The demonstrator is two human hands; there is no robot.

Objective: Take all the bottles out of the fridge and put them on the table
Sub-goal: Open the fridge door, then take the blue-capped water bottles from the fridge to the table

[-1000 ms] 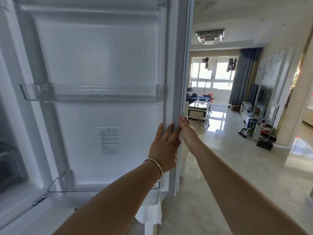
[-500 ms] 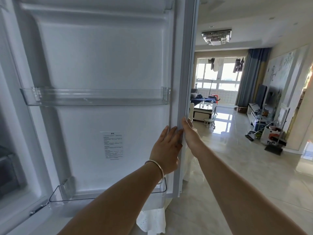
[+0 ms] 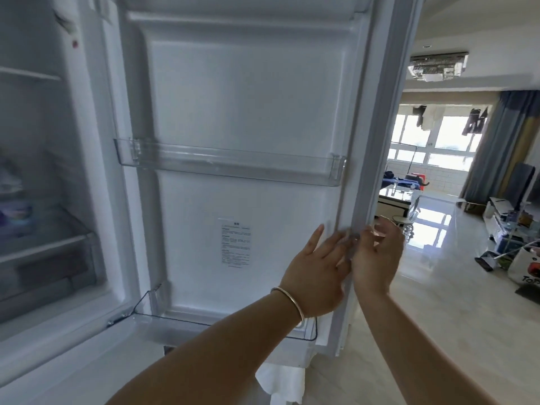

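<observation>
The white fridge door [image 3: 242,83] stands wide open in front of me. Its clear middle shelf [image 3: 228,165] and bottom bin [image 3: 163,323] hold nothing. My left hand [image 3: 315,270], with a bangle on the wrist, lies flat with straight fingers on the door's inner face near its free edge. My right hand [image 3: 377,258] is at that edge with fingers spread and loosely bent, holding nothing. The fridge interior [image 3: 38,171] shows at the left with blurred coloured items [image 3: 14,214] on a shelf. I cannot make out any bottle.
To the right a tiled floor [image 3: 438,317] runs into a living room with a low table [image 3: 391,203], a TV stand [image 3: 502,211] and a white bag [image 3: 526,267]. A white cloth [image 3: 280,384] hangs below the door.
The view has swung left, bringing the fridge interior into sight. My right hand has loosened from the door's edge and its fingers have spread. My left hand stays flat on the door.
</observation>
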